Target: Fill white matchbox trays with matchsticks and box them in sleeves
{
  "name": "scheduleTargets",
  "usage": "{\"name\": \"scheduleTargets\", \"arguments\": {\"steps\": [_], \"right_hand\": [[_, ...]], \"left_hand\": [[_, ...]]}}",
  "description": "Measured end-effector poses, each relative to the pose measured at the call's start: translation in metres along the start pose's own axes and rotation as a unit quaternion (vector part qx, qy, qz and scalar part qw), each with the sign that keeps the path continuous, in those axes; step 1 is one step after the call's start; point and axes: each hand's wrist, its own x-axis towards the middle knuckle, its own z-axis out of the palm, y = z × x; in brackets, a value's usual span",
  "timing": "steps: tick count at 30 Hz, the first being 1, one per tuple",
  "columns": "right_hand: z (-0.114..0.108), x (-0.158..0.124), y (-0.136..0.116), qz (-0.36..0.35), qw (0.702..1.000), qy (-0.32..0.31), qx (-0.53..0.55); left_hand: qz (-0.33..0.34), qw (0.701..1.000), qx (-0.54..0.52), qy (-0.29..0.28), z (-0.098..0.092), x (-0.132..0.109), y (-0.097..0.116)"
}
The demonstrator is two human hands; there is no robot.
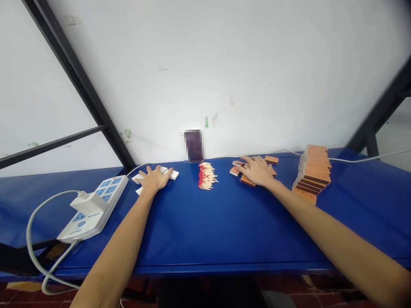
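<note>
Small white pieces [174,174] — several, in a loose cluster on the left part of the blue tabletop [208,231], partly covered by the left hand [154,179], its fingers spread apart over them. Small orange boxes [248,181] — a loose group right of centre, beneath the right hand [257,170], fingers likewise parted; contact under either palm cannot be told. Red-tipped matches [207,176]: one pile, between the two hands, heads to the left. Dark pixelated item [194,146]: upright at the wall [224,64], just behind the matches. Stack of orange boxes [316,167]: far right, leaning unevenly. White power strip [112,188]: left of the left hand, bearing a white adapter [88,204].
</note>
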Motion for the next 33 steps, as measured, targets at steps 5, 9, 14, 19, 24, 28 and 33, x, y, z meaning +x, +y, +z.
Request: {"name": "scheduleTargets", "arguments": {"steps": [5, 9, 14, 19, 24, 28, 33], "right_hand": [[-0.009, 0.018, 0.016, 0.056, 0.997, 0.047, -0.01], [-0.011, 0.025, 0.023, 0.114, 0.993, -0.006, -0.038], [-0.007, 0.016, 0.012, 0.091, 0.994, -0.03, -0.048], [-0.006, 0.005, 0.0, -0.007, 0.998, 0.016, -0.065], [-0.005, -0.006, -0.012, -0.242, 0.97, 0.026, -0.026], [-0.004, -0.017, -0.029, -0.324, 0.945, -0.026, -0.019], [0.0, -0.016, -0.033, -0.321, 0.946, -0.047, -0.021]], "left_hand": [[0.032, 0.999, 0.009, -0.005, -0.001, -0.002, -0.002], [0.035, 0.999, 0.017, -0.011, -0.003, -0.011, 0.004], [0.064, 0.997, 0.044, -0.007, -0.006, -0.021, 0.009], [0.122, 0.987, 0.084, 0.064, -0.006, -0.028, 0.012], [0.242, 0.965, 0.049, 0.089, -0.009, -0.03, 0.016], [0.375, 0.926, 0.017, 0.033, -0.007, -0.028, 0.017], [0.422, 0.906, -0.029, -0.003, 0.002, -0.018, 0.013]]}}
